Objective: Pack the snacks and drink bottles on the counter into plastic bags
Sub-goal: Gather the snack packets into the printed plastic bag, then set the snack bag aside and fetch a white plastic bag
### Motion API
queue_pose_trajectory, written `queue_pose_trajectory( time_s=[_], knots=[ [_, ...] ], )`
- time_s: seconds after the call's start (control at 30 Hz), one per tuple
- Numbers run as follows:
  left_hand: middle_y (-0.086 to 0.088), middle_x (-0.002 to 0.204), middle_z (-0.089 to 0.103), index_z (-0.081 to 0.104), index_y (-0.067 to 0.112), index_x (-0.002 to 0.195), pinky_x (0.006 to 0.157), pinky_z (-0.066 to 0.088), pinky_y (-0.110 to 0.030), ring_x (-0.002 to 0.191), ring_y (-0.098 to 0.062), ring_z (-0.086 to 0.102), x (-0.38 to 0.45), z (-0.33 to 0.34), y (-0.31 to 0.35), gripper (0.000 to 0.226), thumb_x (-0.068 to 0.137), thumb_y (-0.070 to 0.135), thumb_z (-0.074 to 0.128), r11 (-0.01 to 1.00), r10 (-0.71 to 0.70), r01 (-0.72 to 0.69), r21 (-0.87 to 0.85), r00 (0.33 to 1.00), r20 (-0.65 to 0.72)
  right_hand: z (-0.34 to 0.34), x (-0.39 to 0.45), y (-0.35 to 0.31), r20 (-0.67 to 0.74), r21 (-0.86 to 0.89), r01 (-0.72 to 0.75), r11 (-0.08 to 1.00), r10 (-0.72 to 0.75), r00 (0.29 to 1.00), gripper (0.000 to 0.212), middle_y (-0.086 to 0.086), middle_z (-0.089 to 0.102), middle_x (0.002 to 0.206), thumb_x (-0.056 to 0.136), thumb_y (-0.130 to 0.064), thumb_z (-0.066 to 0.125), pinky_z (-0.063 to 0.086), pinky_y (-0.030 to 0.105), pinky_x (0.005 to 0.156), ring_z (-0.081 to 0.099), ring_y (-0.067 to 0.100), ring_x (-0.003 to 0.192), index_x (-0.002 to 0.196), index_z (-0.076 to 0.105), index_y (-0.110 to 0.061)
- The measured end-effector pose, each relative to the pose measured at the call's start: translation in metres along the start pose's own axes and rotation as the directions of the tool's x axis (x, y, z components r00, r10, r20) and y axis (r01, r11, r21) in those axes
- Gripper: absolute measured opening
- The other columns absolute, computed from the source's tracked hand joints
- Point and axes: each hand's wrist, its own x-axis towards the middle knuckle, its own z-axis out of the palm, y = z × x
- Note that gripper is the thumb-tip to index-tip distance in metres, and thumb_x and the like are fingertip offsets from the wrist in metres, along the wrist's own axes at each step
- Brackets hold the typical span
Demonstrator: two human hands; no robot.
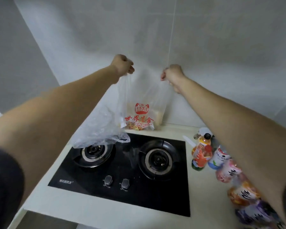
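A clear plastic bag (pixel 141 103) with red print hangs stretched between my two hands above the back of the counter. My left hand (pixel 123 64) is shut on its left handle. My right hand (pixel 172 74) grips the right handle. Something pale and some small snacks lie in the bag's bottom. A second crumpled clear bag (pixel 99 129) hangs from the left hand too, down over the left burner. Drink bottles (pixel 201 152) with orange labels stand at the counter's right. Snack packets (pixel 243 192) lie in a row along the right, partly under my right arm.
A black glass gas hob (pixel 122 194) with two burners and two knobs fills the middle of the white counter (pixel 56 205). A tiled wall rises just behind the bag. The counter's front edge drops off at the lower left.
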Motion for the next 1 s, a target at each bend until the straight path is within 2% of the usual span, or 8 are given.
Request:
queue_pose_trajectory(
  time_s=[0.1,0.17,0.43,0.53,0.63,0.77,0.87,1.0],
  knots=[
    [-0.005,0.079,0.069,0.056,0.012,0.088,0.068,0.048,-0.027,0.071,-0.016,0.063,0.015,0.004,-0.02,0.025,0.101,0.003,0.037,1.0,-0.018,0.017,0.006,0.996,0.088,0.016,0.005,0.014,-0.016,-0.017,-0.038,0.999,0.038,0.999,0.013,0.006,0.062,0.077,0.1,-0.008,0.041,0.034,0.015,0.036,0.061,0.018,0.063,0.099,0.052,-0.015],
    [-0.004,0.08,0.07,0.057,0.01,0.092,0.07,0.048,-0.027,0.073,-0.017,0.064,0.022,0.009,-0.035,0.024,0.1,0.003,0.035,0.999,-0.037,0.036,0.013,0.992,0.123,0.025,0.006,0.024,-0.008,-0.024,-0.068,0.997,0.068,0.998,0.015,0.01,0.062,0.081,0.099,-0.006,0.04,0.036,0.017,0.038,0.061,0.022,0.068,0.098,0.052,-0.013],
    [-0.009,0.092,0.073,0.057,0.006,0.096,0.082,0.05,-0.034,0.088,-0.024,0.065,0.021,0.027,-0.083,0.014,0.1,0.004,0.044,0.995,-0.097,0.103,-0.012,0.964,0.248,0.04,-0.004,0.054,0.027,-0.195,-0.133,0.972,0.141,0.99,0.014,0.011,0.075,0.1,0.095,-0.011,0.053,0.05,0.034,0.074,0.071,0.03,0.102,0.088,0.065,-0.012],
    [-0.011,0.118,0.069,0.063,0.006,0.102,0.095,0.051,-0.04,0.109,-0.03,0.065,0.016,0.018,-0.089,0.015,0.098,0.02,0.059,0.987,-0.078,0.046,0.156,0.976,0.204,0.034,-0.01,0.049,-0.002,-0.348,-0.067,0.935,0.07,0.998,0.016,0.015,0.074,0.111,0.089,-0.01,0.054,0.054,0.039,0.09,0.066,0.034,0.108,0.088,0.07,-0.009],
    [-0.009,0.125,0.065,0.061,0.01,0.129,0.097,0.049,-0.036,0.116,-0.029,0.06,-0.006,-0.003,-0.084,0.039,0.099,0.033,0.058,0.909,0.019,-0.072,0.41,0.991,0.131,0.034,-0.024,0.043,0.026,-0.436,0.03,0.899,-0.021,0.999,0.026,0.008,0.067,0.128,0.096,-0.02,0.055,0.05,0.037,0.101,0.061,0.029,0.12,0.117,0.069,-0.014],
    [-0.011,0.134,0.058,0.051,0.014,0.14,0.098,0.049,-0.044,0.125,-0.03,0.052,-0.057,-0.034,-0.089,0.048,0.101,0.042,0.053,0.763,0.169,-0.189,0.618,0.981,0.091,0.052,-0.052,0.038,0.159,-0.557,0.266,0.787,-0.214,0.964,0.034,0.009,0.061,0.135,0.101,-0.027,0.052,0.047,0.042,0.104,0.055,0.03,0.126,0.13,0.062,-0.014],
    [-0.011,0.139,0.053,0.046,0.016,0.145,0.097,0.047,-0.047,0.13,-0.032,0.048,-0.113,-0.058,-0.112,0.053,0.101,0.046,0.049,0.664,0.179,-0.146,0.733,0.983,0.034,0.084,-0.093,0.038,0.324,-0.602,0.451,0.659,-0.314,0.892,0.037,0.009,0.057,0.137,0.104,-0.03,0.048,0.047,0.046,0.103,0.047,0.029,0.131,0.135,0.057,-0.013],
    [-0.01,0.137,0.052,0.043,0.017,0.146,0.097,0.046,-0.048,0.129,-0.033,0.046,-0.199,-0.088,-0.165,0.055,0.101,0.048,0.047,0.636,0.089,-0.029,0.772,0.995,-0.037,0.142,-0.161,0.048,0.51,-0.587,0.613,0.528,-0.347,0.787,0.043,0.008,0.052,0.142,0.105,-0.034,0.047,0.046,0.048,0.103,0.043,0.029,0.135,0.142,0.051,-0.014]
  ],
)
